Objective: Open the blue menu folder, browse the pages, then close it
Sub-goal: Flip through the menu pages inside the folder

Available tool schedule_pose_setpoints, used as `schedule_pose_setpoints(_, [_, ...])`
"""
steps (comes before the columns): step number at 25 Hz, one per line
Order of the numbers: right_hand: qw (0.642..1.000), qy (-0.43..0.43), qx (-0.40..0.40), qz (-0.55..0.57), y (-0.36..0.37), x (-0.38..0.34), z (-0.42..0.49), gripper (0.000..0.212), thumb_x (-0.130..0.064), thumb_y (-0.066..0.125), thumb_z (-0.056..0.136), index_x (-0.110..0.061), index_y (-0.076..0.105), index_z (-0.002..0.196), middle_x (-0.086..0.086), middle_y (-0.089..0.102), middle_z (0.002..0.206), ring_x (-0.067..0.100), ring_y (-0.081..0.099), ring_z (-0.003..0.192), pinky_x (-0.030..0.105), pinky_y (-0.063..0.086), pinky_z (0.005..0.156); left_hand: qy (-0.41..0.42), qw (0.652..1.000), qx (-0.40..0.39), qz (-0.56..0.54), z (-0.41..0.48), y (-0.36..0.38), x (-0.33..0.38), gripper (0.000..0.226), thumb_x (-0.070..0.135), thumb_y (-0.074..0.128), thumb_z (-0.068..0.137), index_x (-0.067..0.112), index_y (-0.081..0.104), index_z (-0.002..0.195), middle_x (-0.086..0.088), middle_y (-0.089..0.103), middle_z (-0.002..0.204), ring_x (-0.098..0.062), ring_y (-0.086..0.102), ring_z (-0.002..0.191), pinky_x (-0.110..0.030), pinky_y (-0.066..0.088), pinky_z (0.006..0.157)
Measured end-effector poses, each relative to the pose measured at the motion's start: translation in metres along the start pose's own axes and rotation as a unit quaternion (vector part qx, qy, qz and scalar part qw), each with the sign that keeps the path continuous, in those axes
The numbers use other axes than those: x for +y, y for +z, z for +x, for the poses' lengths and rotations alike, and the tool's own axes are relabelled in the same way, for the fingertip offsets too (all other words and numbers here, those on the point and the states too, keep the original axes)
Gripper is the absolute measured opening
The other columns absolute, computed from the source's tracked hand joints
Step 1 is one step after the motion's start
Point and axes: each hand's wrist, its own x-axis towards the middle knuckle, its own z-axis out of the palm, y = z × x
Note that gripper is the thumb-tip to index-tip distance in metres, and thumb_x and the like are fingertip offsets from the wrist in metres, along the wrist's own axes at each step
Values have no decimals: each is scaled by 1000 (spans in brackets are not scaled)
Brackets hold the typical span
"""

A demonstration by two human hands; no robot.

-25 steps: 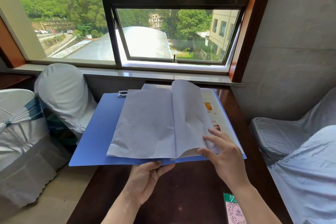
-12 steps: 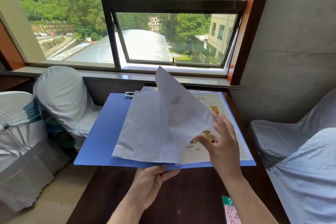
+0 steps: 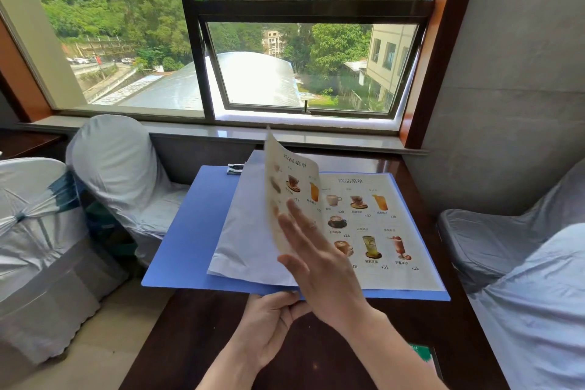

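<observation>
Blue folder lies open on the table; your left hand pinches its near edge, your right hand, fingers spread, props a page upright.

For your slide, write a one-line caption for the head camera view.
Right hand turns a drinks page in the open blue menu folder while the left hand grips its near edge.

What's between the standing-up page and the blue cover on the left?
In the head view, a stack of blank white pages, already turned, lies flat between the lifted menu page and the bare left part of the blue folder.
</observation>
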Motion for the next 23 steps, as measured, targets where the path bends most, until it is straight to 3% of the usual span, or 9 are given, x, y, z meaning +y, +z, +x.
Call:
schedule_pose_setpoints(3, [999,-20,-40,-16,13,-3,-3,92,-26,67,93,-49,3,156,-5,35,161,24,55,134,46,60,89,-9,1000,18,-2,-4,3,1,59,-19,58,77,0,56,132,-28,72,110,-36,74,91,-39,62,67])
schedule_pose_setpoints(5, [995,44,-85,11,19,-5,-7,85,-32,62,95,-43,5,158,-3,42,158,22,51,137,40,51,99,-9,1000,22,-7,-7,4,4,61,-15,61,74,2,56,133,-27,71,116,-35,74,95,-38,62,67])
schedule_pose_setpoints(7, [993,81,-82,8,20,-1,-10,70,-38,55,98,-37,17,157,-3,47,155,18,46,140,33,42,105,-6,1000,7,-18,-9,4,7,61,-16,58,76,13,62,130,-24,69,124,-36,72,101,-41,62,70])
schedule_pose_setpoints(10, [985,144,-89,-41,10,17,-3,63,-53,41,100,-25,28,155,-3,38,161,15,33,148,32,31,116,-6,1000,-26,-13,-9,-1,8,60,-19,53,81,23,69,122,-23,66,129,-44,66,112,-56,60,80])
schedule_pose_setpoints(13, [964,165,-180,-108,2,34,6,73,-62,27,97,-22,26,157,-4,24,167,14,18,154,34,18,125,-12,999,-51,-15,-9,-5,8,62,-19,54,83,25,66,125,-22,63,134,-48,60,120,-66,54,89])
schedule_pose_setpoints(18, [943,138,-263,-150,0,49,4,71,-65,27,97,-27,24,157,-10,17,168,10,6,155,39,2,127,-21,997,-65,-25,-10,-11,8,65,-22,53,83,23,63,129,-23,61,136,-49,57,123,-64,56,83])
schedule_pose_setpoints(23, [948,154,-230,-155,-27,74,11,86,-75,9,88,-27,22,158,-8,18,168,12,8,155,44,7,127,-24,999,-45,-17,-11,-23,10,57,-22,59,77,16,69,118,-25,64,131,-47,62,118,-60,58,78])
